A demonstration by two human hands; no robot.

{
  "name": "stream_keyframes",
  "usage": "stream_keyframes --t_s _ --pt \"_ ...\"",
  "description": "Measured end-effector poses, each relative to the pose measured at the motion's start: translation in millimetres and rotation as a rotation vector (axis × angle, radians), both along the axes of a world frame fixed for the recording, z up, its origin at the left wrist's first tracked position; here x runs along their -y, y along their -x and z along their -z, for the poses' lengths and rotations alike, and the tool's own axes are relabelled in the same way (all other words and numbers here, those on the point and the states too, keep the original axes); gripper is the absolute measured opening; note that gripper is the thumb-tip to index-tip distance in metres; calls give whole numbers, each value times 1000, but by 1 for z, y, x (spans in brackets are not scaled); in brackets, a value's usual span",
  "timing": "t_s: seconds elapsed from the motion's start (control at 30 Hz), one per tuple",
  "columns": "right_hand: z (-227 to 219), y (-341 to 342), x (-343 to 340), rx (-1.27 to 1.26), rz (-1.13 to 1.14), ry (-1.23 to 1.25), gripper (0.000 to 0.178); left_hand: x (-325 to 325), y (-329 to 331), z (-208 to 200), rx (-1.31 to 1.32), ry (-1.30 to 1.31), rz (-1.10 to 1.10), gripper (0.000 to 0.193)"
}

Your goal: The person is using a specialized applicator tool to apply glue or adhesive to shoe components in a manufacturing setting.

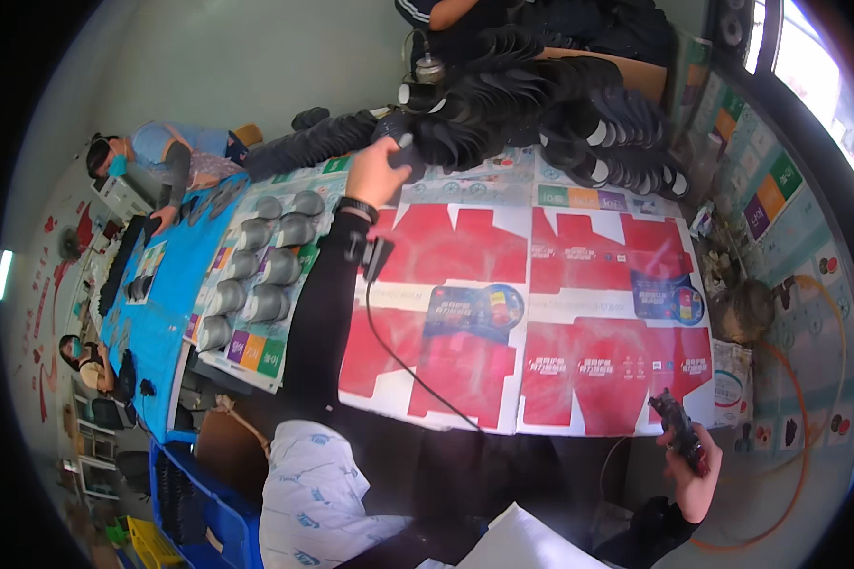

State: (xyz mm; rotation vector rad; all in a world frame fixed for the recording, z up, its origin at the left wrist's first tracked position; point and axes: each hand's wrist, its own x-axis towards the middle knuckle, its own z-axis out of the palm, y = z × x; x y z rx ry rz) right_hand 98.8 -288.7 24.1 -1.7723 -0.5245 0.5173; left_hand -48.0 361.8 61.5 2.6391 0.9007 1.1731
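My left hand (380, 173) reaches to the far side of the table, fingers closed on a dark curved piece (407, 163) at the end of a row of similar black pieces (451, 137). A dark band circles the left wrist, and a small black box with a cable hangs beside it. Off the table's near right edge, my right hand (695, 474) grips a dark spray gun (678, 427), its nozzle pointing up toward the table. Red and white printed sheets (579, 375) cover the tabletop between my hands.
Grey rounded pieces (280, 267) stand in rows at the left. Beyond them a person (176, 156) works at a blue-covered table (166, 327); another sits farther back. An orange hose (805, 436) loops at the right. A blue crate (194, 507) stands at lower left.
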Motion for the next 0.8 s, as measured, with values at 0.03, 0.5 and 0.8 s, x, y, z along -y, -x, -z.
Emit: stream_keyframes --t_s 0.03,0.5,0.8 --pt "-1 2 5 -13 -29 1 35 40 18 -8 -99 5 26 35" --pt "-20 47 9 95 -274 -71 32 297 116 87 -115 447 180 43" --pt "-9 61 18 62 -262 -73 29 275 141 118 -217 392 -201 42"
